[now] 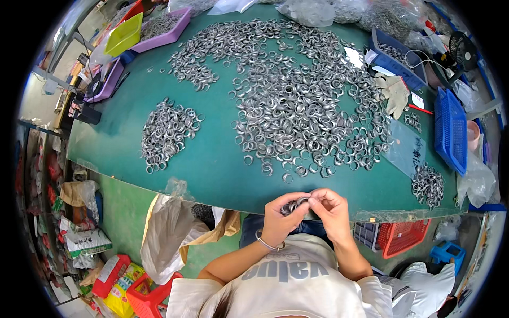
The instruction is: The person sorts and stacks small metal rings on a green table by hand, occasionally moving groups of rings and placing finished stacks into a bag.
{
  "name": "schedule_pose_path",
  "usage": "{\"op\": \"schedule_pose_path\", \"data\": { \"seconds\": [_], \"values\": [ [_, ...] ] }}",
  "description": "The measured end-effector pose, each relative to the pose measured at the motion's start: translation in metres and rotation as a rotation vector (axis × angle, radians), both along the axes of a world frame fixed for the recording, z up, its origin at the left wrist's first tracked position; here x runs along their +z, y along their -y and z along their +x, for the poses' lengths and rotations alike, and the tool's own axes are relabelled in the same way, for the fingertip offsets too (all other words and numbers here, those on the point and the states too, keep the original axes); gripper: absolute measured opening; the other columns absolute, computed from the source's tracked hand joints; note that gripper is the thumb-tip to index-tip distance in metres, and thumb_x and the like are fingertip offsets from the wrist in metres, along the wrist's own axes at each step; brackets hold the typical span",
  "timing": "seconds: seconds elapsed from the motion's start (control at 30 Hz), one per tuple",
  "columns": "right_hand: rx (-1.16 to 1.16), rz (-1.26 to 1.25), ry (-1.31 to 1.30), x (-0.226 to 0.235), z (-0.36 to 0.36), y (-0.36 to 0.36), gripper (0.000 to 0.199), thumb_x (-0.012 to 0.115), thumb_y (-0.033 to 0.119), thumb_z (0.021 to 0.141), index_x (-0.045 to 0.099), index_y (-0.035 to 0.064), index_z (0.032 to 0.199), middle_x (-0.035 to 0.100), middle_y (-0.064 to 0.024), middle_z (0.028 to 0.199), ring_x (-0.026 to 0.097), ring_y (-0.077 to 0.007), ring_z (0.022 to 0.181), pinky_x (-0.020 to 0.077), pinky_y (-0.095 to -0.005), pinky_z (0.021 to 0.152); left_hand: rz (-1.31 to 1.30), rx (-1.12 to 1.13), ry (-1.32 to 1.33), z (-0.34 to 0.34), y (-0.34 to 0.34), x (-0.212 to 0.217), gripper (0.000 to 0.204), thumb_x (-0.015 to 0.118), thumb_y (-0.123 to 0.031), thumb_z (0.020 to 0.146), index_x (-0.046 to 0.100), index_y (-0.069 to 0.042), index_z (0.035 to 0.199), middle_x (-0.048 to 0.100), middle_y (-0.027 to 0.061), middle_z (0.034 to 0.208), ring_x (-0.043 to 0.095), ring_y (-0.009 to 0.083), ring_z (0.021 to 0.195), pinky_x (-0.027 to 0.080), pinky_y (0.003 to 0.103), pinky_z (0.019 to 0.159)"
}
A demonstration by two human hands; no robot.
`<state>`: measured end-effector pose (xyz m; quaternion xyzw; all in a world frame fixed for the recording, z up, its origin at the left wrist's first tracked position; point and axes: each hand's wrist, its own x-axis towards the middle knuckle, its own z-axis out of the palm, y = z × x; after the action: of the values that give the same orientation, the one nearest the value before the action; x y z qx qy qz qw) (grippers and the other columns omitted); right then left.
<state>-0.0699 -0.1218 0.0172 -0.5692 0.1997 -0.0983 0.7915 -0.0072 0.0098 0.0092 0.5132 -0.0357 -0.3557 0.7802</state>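
Observation:
At the near edge of the green table, my left hand (280, 218) is closed around several grey metal rings (290, 207). My right hand (330, 210) meets it, thumb and fingers pinched at a ring on top of the handful. The fingers partly hide that ring. Just beyond my hands spreads a large heap of metal rings (297, 106), thickest in the middle. A smaller pile of rings (167, 132) lies to the left, and another small pile (427, 185) sits near the right corner.
Along the right side stand a blue basket (450, 132), a blue bin of metal parts (397, 55), work gloves (393, 94) and a black fan (462, 50). Purple (164, 29) and yellow trays (123, 36) are at the far left. An open sack (172, 233) leans below the table edge.

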Motion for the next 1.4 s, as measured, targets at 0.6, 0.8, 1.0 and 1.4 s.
{"op": "schedule_pose_path", "data": {
  "seconds": [0.6,0.8,1.0,1.4],
  "values": [
    [-0.180,-1.190,-0.020,-0.022,0.035,0.014,0.010,0.060,-0.003,0.079,0.058,0.0004,0.088,0.058,-0.0129,0.099,0.051,-0.0279,0.095,0.0387,-0.0364,0.086,-0.154,-0.147,-0.380,0.012,-0.023,-0.011,0.021,0.058,-0.002,0.087,0.061,0.003,0.107,0.060,0.0073,0.082,0.052,0.0054,0.063,0.031,0.016,0.038],
    [-0.268,-0.693,-0.009,-0.019,0.032,0.002,0.002,0.053,-0.002,0.086,0.055,-0.0016,0.086,0.058,-0.0125,0.102,0.053,-0.0216,0.095,0.0395,-0.0315,0.088,-0.219,-0.110,-0.374,0.025,-0.044,-0.015,0.018,0.058,0.000,0.086,0.060,0.004,0.103,0.058,0.0054,0.078,0.045,0.0033,0.055,0.028,0.016,0.039],
    [-0.181,-0.934,0.038,-0.021,0.032,0.000,0.005,0.057,-0.001,0.082,0.055,-0.0016,0.086,0.059,-0.0135,0.098,0.052,-0.0249,0.093,0.0398,-0.0344,0.088,0.117,0.332,-0.057,0.078,-0.104,-0.006,0.019,0.056,0.001,0.085,0.062,-0.001,0.103,0.058,0.0008,0.079,0.038,0.0003,0.049,0.027,0.016,0.041],
    [-0.098,-1.013,0.069,-0.019,0.032,0.000,0.009,0.064,-0.003,0.076,0.058,-0.0002,0.081,0.061,-0.0114,0.094,0.052,-0.0272,0.091,0.0405,-0.0357,0.084,1.000,0.723,1.175,0.253,-0.156,0.010,0.011,0.063,-0.006,0.081,0.067,-0.005,0.092,0.062,0.0092,0.091,0.058,0.0234,0.082,0.045,0.031,0.074]
  ]
}}
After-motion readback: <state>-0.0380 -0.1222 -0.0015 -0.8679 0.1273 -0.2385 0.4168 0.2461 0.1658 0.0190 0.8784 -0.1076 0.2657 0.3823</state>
